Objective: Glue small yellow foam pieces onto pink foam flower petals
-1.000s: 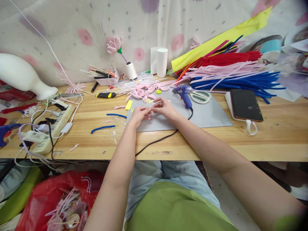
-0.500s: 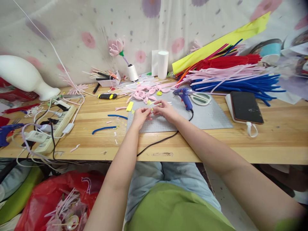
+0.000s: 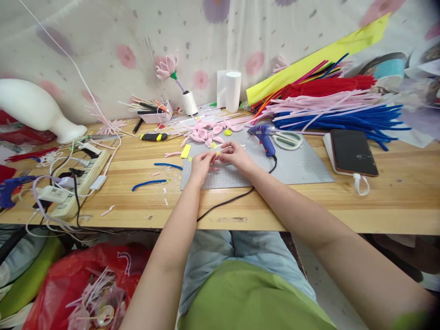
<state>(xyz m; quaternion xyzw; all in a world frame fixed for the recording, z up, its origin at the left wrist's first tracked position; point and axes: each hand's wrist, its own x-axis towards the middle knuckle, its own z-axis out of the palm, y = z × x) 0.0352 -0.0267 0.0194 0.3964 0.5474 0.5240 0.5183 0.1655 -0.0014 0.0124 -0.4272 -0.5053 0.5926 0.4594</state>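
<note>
My left hand (image 3: pixel 202 166) and my right hand (image 3: pixel 234 155) meet over the grey cutting mat (image 3: pixel 292 172). The fingertips of both are pinched around a small yellow piece (image 3: pixel 217 154), mostly hidden by the fingers; its exact kind is too small to tell. Just beyond them lies a cluster of pink fuzzy-stem petals (image 3: pixel 202 133). A yellow rectangular slip (image 3: pixel 185 151) sits left of my left hand, at the mat's edge. To the right of my right hand a blue hot glue gun (image 3: pixel 264 139) rests on the mat beside white-handled scissors (image 3: pixel 288 140).
Bundles of blue (image 3: pixel 340 120) and red pipe cleaners (image 3: pixel 326 87) lie at the back right, behind a phone-like black device (image 3: pixel 355 153). A utility knife (image 3: pixel 153 137), a pink flower (image 3: pixel 167 67) and a power strip (image 3: pixel 82 183) are leftward. The glue gun's black cord (image 3: pixel 225 203) crosses the front.
Both hands stay together over the mat, with only slight finger movement around the small yellow piece. The view has shifted very slightly.
</note>
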